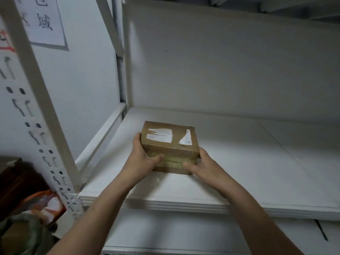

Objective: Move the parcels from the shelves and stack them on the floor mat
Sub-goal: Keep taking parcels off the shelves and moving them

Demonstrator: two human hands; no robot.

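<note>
1. Brown cardboard parcel [169, 144], a small rectangular box with torn white label remnants on its top face. It is on the white shelf board [248, 162], towards the left half and nearer the front edge than the back panel. Whether its base touches the board cannot be told.
2. Left hand [142, 157], clamped on the parcel's left side. The thumb lies across the taped near face, and the fingers wrap the left end, mostly hidden.
3. Right hand [204, 162], clamped on the parcel's right side. The thumb presses the near face low down, and the fingers are hidden behind the right end.
4. The two thumbs point towards each other across the near face, close together but apart.
5. White perforated steel upright [35, 126], at the shelf's left front corner.
6. White paper sign with black characters [42, 19], on the wall at upper left.
7. Lower white shelf [165, 232], beneath the forearms.
8. Orange-and-white package [46, 203], blurred, at lower left beside the upright.
</note>
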